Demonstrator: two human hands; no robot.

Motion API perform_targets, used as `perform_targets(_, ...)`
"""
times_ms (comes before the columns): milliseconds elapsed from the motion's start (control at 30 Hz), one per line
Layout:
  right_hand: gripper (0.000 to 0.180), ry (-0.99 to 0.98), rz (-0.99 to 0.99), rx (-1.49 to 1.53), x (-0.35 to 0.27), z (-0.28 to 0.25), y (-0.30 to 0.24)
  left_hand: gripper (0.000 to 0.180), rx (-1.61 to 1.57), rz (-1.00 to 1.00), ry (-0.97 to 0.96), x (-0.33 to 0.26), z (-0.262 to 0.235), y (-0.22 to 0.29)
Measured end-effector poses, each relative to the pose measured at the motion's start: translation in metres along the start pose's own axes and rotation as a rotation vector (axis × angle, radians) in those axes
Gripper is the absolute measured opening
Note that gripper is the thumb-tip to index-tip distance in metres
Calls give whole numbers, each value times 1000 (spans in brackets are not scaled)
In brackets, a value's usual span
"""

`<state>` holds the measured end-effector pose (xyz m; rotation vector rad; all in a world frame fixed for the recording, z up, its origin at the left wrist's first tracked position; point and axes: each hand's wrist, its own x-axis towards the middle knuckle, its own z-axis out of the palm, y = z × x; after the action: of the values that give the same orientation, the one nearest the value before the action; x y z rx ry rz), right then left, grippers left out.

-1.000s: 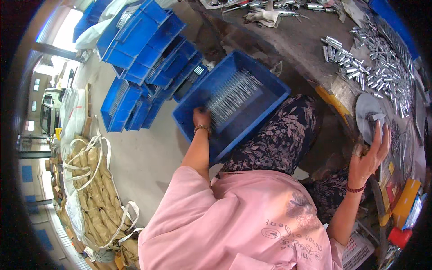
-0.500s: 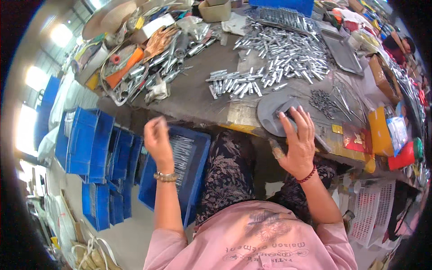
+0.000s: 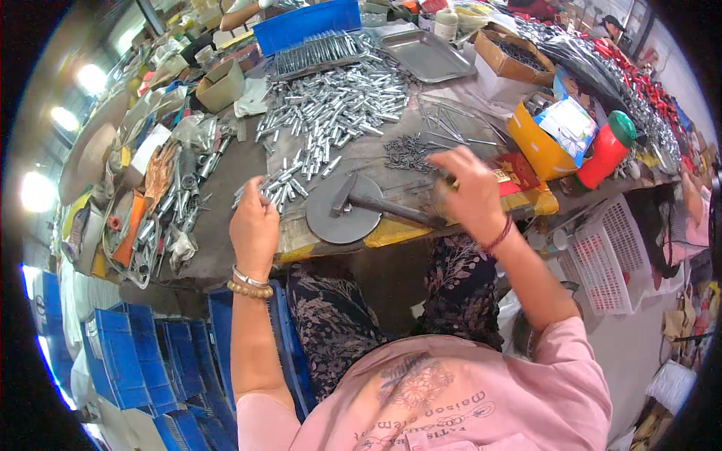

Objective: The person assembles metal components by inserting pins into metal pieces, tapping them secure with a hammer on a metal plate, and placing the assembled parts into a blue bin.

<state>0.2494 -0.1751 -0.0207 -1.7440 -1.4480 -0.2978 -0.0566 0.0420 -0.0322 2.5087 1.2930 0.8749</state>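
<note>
Head view: hammer lies across round grey plate on cluttered bench, between person's hands. Left hand, fingers bent together, at edge of loose silvery metal tubes; from here I can't tell whether any is gripped. Right hand blurred, near dark pins, grasp unclear.

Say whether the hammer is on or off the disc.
On: the hammer lies across the grey disc, handle extending beyond its rim.

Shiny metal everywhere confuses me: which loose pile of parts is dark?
The small pile left of the right hand; the bigger pile, farther left, is silvery.
</note>
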Motion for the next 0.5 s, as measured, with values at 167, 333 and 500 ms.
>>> perform_targets(167,19,-162,79,-439,34,1,63,47,-688,-277,37,-9,-11,7)
perform_targets(333,14,-326,52,-547,49,14,82,47,-1682,-501,7,-34,-22,23)
perform_targets(500,22,-256,75,-250,52,7,58,37,-1733,-468,-159,-50,-17,37)
